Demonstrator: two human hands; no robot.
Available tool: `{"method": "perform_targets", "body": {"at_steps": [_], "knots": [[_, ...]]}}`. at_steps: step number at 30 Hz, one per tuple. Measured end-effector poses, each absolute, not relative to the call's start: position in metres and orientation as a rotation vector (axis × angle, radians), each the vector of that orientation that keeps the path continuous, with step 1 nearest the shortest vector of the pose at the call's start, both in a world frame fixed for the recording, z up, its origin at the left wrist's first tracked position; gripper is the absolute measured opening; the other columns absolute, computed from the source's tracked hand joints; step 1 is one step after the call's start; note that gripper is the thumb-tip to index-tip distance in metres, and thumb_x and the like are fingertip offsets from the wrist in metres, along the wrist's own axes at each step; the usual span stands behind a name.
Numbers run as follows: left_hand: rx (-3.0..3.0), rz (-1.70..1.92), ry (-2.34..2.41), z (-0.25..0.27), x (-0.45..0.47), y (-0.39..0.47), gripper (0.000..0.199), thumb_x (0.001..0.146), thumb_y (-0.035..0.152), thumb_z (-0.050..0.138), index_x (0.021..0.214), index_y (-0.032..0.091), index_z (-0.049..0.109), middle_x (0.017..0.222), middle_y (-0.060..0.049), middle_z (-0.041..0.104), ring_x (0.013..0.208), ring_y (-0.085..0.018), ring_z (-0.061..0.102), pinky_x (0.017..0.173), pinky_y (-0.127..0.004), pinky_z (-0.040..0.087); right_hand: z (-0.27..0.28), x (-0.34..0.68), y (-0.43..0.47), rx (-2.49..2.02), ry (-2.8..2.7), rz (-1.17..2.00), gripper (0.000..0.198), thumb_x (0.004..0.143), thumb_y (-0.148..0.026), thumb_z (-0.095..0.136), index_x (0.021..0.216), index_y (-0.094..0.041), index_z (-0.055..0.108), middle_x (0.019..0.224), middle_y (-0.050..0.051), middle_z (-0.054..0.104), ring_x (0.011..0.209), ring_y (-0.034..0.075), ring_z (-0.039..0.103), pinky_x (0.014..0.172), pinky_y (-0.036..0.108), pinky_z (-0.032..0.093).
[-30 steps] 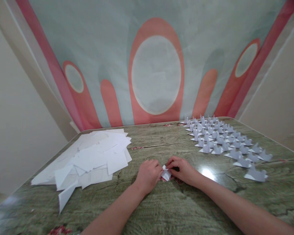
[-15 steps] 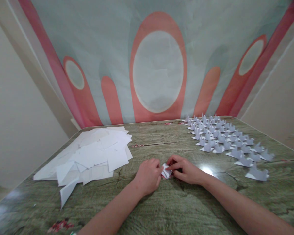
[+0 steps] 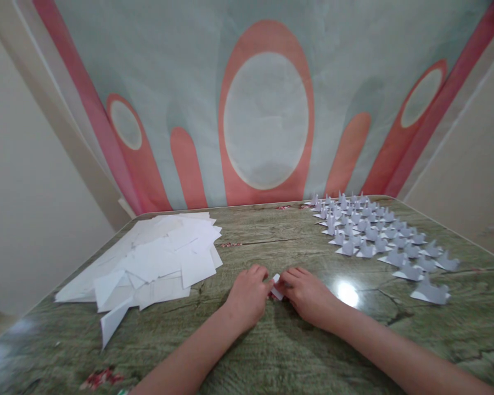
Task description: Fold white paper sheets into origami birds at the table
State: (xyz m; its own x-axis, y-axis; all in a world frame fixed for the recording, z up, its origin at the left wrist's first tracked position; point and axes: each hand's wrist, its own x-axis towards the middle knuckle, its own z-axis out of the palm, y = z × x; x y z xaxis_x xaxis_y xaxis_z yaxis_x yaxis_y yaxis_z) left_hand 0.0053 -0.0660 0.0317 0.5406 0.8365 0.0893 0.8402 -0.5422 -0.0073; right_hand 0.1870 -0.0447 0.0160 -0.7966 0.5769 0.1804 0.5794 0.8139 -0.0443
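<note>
Small folded paper (image 3: 276, 287) sat low in view, abt 5–6 o'clock from view ctr, right btwn the two hands, just over the table (image 3: 267, 247) or on it — couldn't tell which. L hand (image 3: 248, 293) grasped it w/ fingertips at its 9 o'clock edge, thumb side in; R hand (image 3: 308, 295) had it pinched at 3 o'clock, fingers curled over & hiding part of the folds. Taking that paper as clock ctr: big messy pile of white sheets (image 3: 160, 255) lay at abt 9–10 o'clock, overlapping every which way, w/ a creased pc (image 3: 113, 323) jutting off its near end toward 9. Rows of white paper birds (image 3: 370, 233) stood at abt 2 o'clock, packed close at the far end, looser near the front; the nearest bird (image 3: 430, 291) was at 3, well apart from R hand. Bright glare spot (image 3: 348, 294) at 3 too — nearer in. Wall cloth (image 3: 267, 120) w/ orange arches & pale ovals hung at 12, behind the table.
</note>
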Motion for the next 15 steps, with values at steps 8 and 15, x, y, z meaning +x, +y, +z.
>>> {"method": "perform_targets", "body": {"at_steps": [8,15], "knots": [[-2.718,-0.170,-1.494,0.031,0.005,-0.065,0.021,0.088,0.023,0.044,0.094,0.021,0.064,0.102,-0.008,0.055,0.103,-0.024,0.045,0.080,-0.037,0.042,0.023,0.183,-0.066,-0.974,-2.845,-0.183,0.022,0.085,-0.013,0.049,0.102,-0.015,0.063,0.095,0.011,0.063,0.085,0.023,0.056,0.072,0.035,0.043],[-2.703,-0.108,-1.521,0.037,0.006,-0.068,0.021,0.084,0.019,0.050,0.101,0.022,0.062,0.103,-0.009,0.055,0.105,-0.025,0.045,0.080,-0.038,0.042,0.029,0.188,-0.075,-0.984,-2.872,-0.140,0.025,0.084,-0.017,0.050,0.105,-0.018,0.064,0.108,0.013,0.061,0.095,0.025,0.057,0.077,0.036,0.044]]}}
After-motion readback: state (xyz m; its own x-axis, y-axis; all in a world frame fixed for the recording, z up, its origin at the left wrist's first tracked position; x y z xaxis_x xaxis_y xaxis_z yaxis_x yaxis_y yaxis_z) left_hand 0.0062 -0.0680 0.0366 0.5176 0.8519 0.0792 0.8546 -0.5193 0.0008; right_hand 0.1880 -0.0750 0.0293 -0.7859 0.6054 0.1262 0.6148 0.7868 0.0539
